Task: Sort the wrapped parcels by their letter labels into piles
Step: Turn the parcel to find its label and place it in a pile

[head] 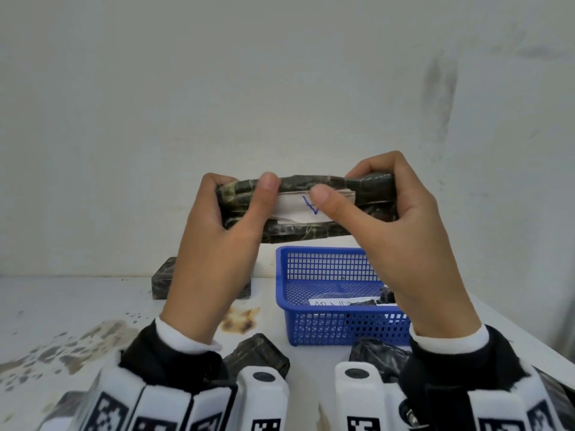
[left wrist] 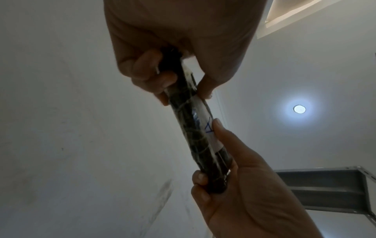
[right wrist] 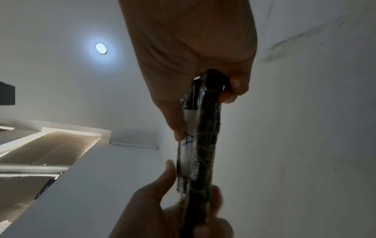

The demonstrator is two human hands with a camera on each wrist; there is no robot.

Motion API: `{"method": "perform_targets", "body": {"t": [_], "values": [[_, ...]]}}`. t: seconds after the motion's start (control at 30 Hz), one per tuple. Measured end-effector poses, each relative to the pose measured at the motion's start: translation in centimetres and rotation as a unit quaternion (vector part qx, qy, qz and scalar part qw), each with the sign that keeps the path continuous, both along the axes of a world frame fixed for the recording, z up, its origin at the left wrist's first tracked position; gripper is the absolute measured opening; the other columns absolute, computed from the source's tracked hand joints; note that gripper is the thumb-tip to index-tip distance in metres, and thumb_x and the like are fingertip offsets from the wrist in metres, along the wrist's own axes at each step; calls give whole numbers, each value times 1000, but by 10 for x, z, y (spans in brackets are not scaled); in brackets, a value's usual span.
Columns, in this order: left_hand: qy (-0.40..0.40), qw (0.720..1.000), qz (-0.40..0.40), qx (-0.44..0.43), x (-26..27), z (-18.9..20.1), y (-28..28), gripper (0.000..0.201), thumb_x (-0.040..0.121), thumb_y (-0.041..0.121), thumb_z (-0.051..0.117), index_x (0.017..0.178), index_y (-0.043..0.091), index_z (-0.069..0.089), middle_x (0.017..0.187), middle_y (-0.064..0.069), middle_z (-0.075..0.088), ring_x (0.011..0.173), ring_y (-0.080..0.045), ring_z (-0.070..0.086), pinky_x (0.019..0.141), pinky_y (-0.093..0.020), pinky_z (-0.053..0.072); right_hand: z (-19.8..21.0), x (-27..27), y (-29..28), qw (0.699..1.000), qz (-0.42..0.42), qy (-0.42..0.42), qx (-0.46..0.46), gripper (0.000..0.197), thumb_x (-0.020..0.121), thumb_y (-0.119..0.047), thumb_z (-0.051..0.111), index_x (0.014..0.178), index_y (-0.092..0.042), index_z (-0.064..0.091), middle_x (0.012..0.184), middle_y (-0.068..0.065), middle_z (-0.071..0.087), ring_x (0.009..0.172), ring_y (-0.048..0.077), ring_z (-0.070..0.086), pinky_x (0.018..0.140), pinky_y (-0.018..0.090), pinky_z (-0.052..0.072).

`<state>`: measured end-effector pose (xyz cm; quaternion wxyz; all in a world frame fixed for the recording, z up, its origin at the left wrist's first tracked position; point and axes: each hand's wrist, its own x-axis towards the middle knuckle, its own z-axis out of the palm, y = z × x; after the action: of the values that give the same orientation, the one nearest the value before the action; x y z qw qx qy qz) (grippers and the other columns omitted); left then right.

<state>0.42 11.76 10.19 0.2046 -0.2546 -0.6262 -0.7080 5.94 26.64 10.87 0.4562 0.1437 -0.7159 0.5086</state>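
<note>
Both hands hold one flat parcel (head: 311, 231) in dark marbled wrap up in front of the wall. Its white label (head: 295, 206) bears a blue letter A, turned sideways. My left hand (head: 242, 188) grips the left end, thumb on the label's edge. My right hand (head: 351, 185) grips the right end, thumb beside the letter. In the left wrist view the parcel (left wrist: 195, 133) shows edge-on between the left hand (left wrist: 183, 85) above and the right hand (left wrist: 209, 149) below. The right wrist view shows the same parcel (right wrist: 205, 153), with the right hand (right wrist: 205, 111) above and the left hand (right wrist: 193, 180) below.
A blue mesh basket (head: 326, 328) stands on the white stained table (head: 77, 306) under the right hand, with a dark parcel and a white label inside. More dark parcels lie at the back left (head: 161, 281) and near the front (head: 258, 353) (head: 376, 356). The table's right edge runs diagonally.
</note>
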Motion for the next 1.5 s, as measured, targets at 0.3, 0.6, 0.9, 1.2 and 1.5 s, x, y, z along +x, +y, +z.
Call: {"method": "perform_targets", "body": {"t": [0.3,0.6,0.9,1.2,1.5], "values": [[-33,991,-110,67,-8,2,-4,26,83,32,66,101,15,58,80,2,65,62,-14,57,57,-30,52,-1,-5,14,999,16,-36,-18,61,71,-50,73,126,-45,48,109,-13,68,90,9,69,78,24,54],[-7,991,-127,30,-14,4,-16,38,78,43,58,102,15,64,77,10,67,72,-11,62,70,-28,54,3,-3,21,992,75,-52,-92,31,82,-38,67,108,-21,73,86,-7,71,77,11,63,72,25,52],[-10,993,-116,30,-10,4,-14,45,80,48,46,101,10,60,84,-2,65,67,-17,58,60,-34,44,4,1,19,995,58,-41,-76,21,88,-30,68,105,-20,74,86,-4,73,74,12,62,71,25,54],[-31,994,-99,20,-8,1,-12,26,90,39,63,98,15,59,83,2,66,68,-12,60,58,-31,42,4,3,12,997,32,-34,-54,45,75,-41,73,117,-29,69,81,-17,69,68,1,64,69,13,52],[-36,996,-77,19,-7,1,-10,48,74,54,67,101,15,56,82,0,64,65,-11,55,56,-29,41,4,4,10,995,59,-30,-70,49,68,-38,74,116,-28,66,96,-1,74,82,9,69,77,17,55]]}}
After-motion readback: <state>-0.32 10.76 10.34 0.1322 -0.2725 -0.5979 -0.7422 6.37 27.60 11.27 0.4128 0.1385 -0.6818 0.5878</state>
